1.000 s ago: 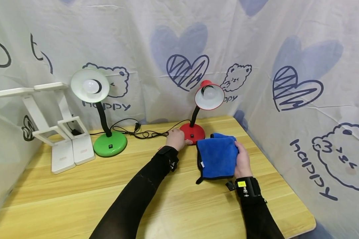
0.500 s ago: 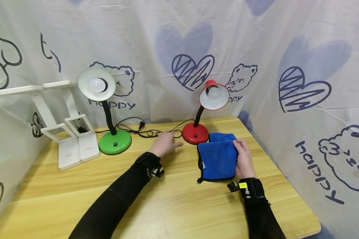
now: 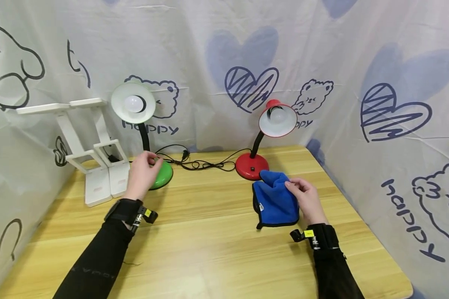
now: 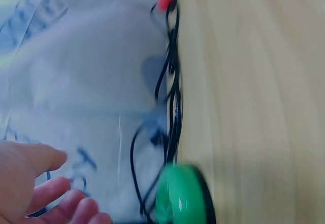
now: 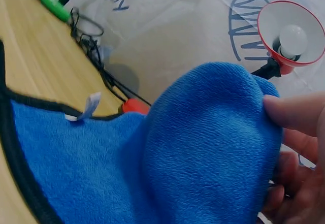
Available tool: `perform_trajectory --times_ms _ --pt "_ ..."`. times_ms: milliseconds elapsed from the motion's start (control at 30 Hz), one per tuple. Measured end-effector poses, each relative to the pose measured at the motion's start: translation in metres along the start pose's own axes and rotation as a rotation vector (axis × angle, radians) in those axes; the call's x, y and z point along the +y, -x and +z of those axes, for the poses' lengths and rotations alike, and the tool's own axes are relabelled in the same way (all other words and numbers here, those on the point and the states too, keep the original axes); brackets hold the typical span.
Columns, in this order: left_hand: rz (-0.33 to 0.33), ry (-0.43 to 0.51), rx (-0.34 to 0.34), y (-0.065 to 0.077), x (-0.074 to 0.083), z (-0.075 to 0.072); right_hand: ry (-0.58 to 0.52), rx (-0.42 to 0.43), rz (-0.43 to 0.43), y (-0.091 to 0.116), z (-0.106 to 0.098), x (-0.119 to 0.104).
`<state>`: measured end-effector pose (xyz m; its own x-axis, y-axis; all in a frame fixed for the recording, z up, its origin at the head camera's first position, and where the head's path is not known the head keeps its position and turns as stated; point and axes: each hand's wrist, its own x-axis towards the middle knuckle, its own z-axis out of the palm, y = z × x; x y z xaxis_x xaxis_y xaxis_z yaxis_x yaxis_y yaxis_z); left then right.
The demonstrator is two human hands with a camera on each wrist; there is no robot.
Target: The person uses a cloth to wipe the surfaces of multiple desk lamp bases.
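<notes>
My right hand (image 3: 307,199) pinches the edge of a blue cloth (image 3: 278,201) between thumb and fingers. The cloth has black trim and a small white tag (image 5: 91,106), and it hangs just in front of the red desk lamp (image 3: 251,167). My left hand (image 3: 144,173), its fingers loosely bent around nothing, is in front of the green desk lamp (image 3: 164,176) and hides part of its base and neck. In the left wrist view, the relaxed fingers (image 4: 48,158) are beside the green base.
Two white folding desk lamps (image 3: 98,187) stand at the left, close by my left forearm. Black power cords (image 3: 205,165) lie tangled along the back of the wooden table (image 3: 209,249). A printed curtain (image 3: 209,104) hangs behind and on both sides.
My left hand has left the red lamp's base and moved left to the green lamp. My right hand has kept hold of the cloth, whose top edge is now more bunched. The view has shifted left.
</notes>
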<state>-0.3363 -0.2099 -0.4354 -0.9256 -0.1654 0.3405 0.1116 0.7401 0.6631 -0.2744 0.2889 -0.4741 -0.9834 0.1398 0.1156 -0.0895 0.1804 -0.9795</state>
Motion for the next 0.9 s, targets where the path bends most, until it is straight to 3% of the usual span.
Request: perform_trajectory --times_ms 67,133,333,533,733,900 --pt "-0.047 0.037 0.054 -0.007 -0.011 -0.006 0.035 -0.023 0.012 0.0 -0.002 -0.001" --pt "-0.096 0.065 0.061 -0.014 -0.02 -0.009 0.05 -0.044 0.031 0.0 -0.004 -0.002" --pt "-0.177 0.16 -0.084 -0.037 -0.048 -0.009 0.08 -0.097 0.038 -0.001 -0.002 -0.004" --pt "-0.149 0.255 -0.132 -0.053 -0.062 -0.007 0.171 -0.211 0.068 0.0 0.004 -0.003" --pt "-0.078 0.142 -0.192 -0.06 -0.064 -0.008 0.294 -0.315 0.086 0.001 0.008 -0.001" --pt "-0.099 0.124 -0.237 -0.061 -0.064 -0.008 0.31 -0.283 0.152 0.0 0.012 -0.004"
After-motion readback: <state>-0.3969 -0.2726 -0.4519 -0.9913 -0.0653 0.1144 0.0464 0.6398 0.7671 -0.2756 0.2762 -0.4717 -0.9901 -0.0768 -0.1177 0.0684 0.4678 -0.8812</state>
